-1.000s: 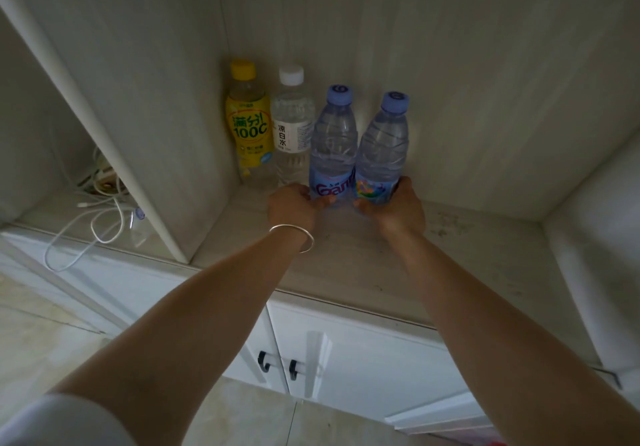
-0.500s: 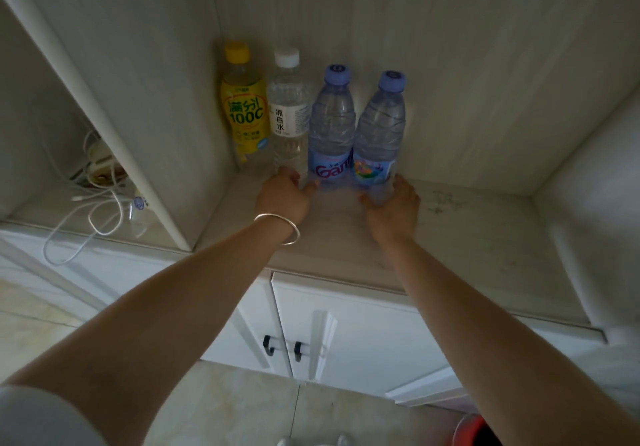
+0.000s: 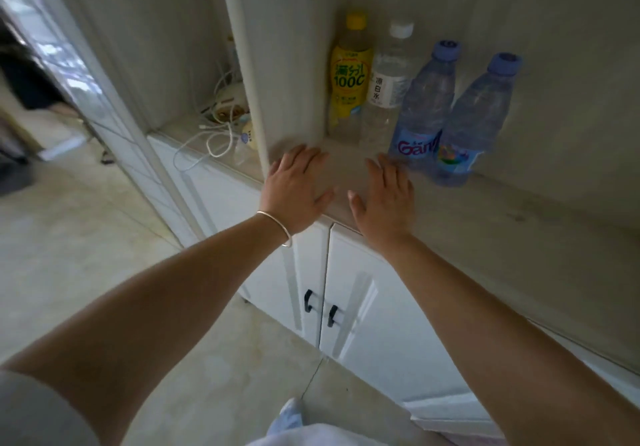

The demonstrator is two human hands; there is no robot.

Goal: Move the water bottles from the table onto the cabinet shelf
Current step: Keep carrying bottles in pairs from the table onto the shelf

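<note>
Nearest the camera, two bare forearms reach forward over the pale floor toward the white cabinet doors (image 3: pixel 346 293) with their dark handles. The left hand (image 3: pixel 298 189), with a thin silver bangle (image 3: pixel 277 227) at the wrist, is spread flat with fingers loosely apart, palm down over the front edge of the cabinet shelf (image 3: pixel 485 224), just right of the upright divider panel (image 3: pixel 256 75); it holds nothing, and whether the palm rests on the surface or hovers just above it cannot be told. The right hand (image 3: pixel 388 200) is likewise open and empty, fingers extended; its fingertips (image 3: pixel 384 161) point toward the base of the nearer blue-capped water bottle (image 3: pixel 422 106) and lie just short of it. Beyond the hands, four bottles stand upright in a row along the back left corner of the shelf: a yellow drink bottle (image 3: pixel 349 78) closest to the divider, a clear white-capped bottle (image 3: pixel 388 85) beside it, then that blue-capped bottle and a second blue-capped water bottle (image 3: pixel 474 120), each touching or nearly touching its neighbour. In the compartment left of the divider, white cables (image 3: pixel 207 141) lie tangled on the surface.
</note>
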